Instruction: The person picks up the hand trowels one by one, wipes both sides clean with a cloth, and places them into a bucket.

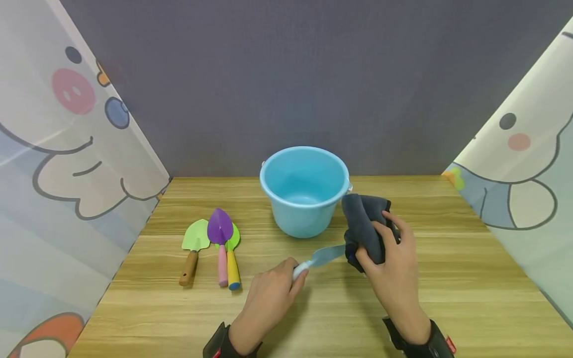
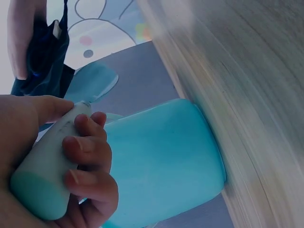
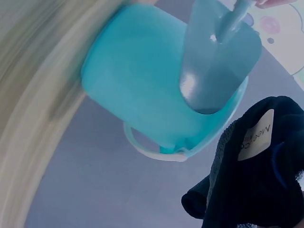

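Note:
My left hand (image 1: 274,294) has its fingers curled round the pale handle of a light blue trowel (image 1: 328,254). The trowel's blade points right and slopes slightly upward, above the table. In the left wrist view the trowel handle (image 2: 52,166) lies across the palm, its rounded end teal. My right hand (image 1: 396,268) grips a bunched dark grey cloth (image 1: 367,228), thumb on the near side. From the head, the blade tip meets the cloth's left edge; the right wrist view shows the blade (image 3: 216,61) apart from the cloth (image 3: 256,175), which bears a white label.
A light blue bucket (image 1: 301,219) stands upright behind the hands. To the left, on the wooden table (image 1: 147,318), lie a green trowel (image 1: 196,238) with a brown handle, a purple one (image 1: 220,227) with a pink handle, and another green one with a yellow handle (image 1: 233,268).

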Available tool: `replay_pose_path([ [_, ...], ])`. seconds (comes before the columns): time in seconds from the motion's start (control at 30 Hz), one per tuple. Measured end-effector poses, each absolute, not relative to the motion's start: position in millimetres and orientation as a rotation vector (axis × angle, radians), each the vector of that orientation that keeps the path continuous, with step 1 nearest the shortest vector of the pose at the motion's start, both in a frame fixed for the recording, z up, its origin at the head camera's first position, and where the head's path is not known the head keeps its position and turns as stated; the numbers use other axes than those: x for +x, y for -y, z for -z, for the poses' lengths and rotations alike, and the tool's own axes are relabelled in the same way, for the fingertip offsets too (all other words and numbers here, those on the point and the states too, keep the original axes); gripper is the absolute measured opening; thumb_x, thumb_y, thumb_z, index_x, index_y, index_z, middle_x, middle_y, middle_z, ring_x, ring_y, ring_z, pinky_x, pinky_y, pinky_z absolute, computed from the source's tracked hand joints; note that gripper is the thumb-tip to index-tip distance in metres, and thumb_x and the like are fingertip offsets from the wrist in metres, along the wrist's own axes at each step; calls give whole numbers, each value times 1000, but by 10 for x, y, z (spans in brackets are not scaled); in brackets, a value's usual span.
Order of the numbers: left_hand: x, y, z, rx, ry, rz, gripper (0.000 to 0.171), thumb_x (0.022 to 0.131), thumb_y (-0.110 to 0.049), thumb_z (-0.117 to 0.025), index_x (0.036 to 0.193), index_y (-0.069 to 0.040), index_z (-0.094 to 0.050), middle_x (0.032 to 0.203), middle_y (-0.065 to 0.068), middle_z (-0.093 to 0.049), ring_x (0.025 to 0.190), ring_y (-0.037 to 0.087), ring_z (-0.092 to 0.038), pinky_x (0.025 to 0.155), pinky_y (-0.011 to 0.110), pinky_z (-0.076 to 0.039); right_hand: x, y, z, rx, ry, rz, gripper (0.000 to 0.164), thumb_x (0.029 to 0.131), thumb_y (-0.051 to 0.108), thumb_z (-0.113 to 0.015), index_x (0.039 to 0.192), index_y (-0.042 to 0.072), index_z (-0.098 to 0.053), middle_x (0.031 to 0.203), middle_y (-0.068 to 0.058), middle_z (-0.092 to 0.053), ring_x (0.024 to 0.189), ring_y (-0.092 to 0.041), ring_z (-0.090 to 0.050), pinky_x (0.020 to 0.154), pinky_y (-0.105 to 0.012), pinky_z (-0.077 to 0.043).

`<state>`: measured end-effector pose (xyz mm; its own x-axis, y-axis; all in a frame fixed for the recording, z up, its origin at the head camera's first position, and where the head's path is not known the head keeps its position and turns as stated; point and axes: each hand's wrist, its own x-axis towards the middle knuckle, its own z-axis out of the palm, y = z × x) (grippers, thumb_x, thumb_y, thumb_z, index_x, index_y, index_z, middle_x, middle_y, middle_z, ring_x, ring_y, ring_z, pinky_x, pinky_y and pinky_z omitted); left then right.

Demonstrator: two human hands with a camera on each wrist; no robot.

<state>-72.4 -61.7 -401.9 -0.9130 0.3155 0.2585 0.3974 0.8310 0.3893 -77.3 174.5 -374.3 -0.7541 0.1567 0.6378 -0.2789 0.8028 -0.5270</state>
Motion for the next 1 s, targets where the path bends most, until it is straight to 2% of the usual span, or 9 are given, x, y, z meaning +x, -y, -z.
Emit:
replay_pose_path([
  [0.13,-728,614,4031,-582,2796,644,25,103,-39,-58,91,-17,-59,66,-13,-42,50,1,-34,44,20,-27,-722,-1716,3696,163,2249,-801,43,74,2,-77,115,4,-67,144,-21,-49,111,-41,-54,78,-39,-41],
  [0.2,-731,614,4034,-605,2777,644,24,103,-39,-58,93,-17,-59,67,-13,-45,51,0,-35,44,19,-27,-695,-1693,3673,203,2237,-794,45,72,2,-77,116,6,-68,144,-20,-50,110,-41,-54,78,-39,-41],
  [0.47,-751,615,4039,-691,2731,652,19,100,-35,-64,99,-17,-59,74,-11,-58,53,-1,-40,45,17,-29,-638,-1582,3663,382,2226,-760,50,68,7,-77,117,9,-69,143,-20,-52,118,-42,-55,76,-52,-50],
  [0.67,-748,611,4042,-721,2697,606,18,97,-31,-69,105,-16,-63,81,-10,-64,56,-1,-45,46,15,-30,-582,-1483,3721,472,2302,-736,54,69,12,-77,122,17,-69,145,-16,-52,120,-40,-55,81,-52,-51],
  [0.9,-730,624,4035,-734,2633,485,20,90,-28,-76,101,-16,-65,84,-7,-63,58,2,-52,46,16,-31,-591,-1384,3778,570,2352,-589,47,69,20,-77,117,18,-72,139,-13,-58,100,-36,-55,76,-48,-51],
  [1.0,-730,631,4030,-737,2586,435,24,85,-28,-80,100,-17,-65,85,-7,-65,60,3,-56,46,18,-33,-600,-1361,3801,569,2394,-527,45,70,25,-77,115,19,-72,138,-13,-58,97,-35,-54,77,-46,-51],
])
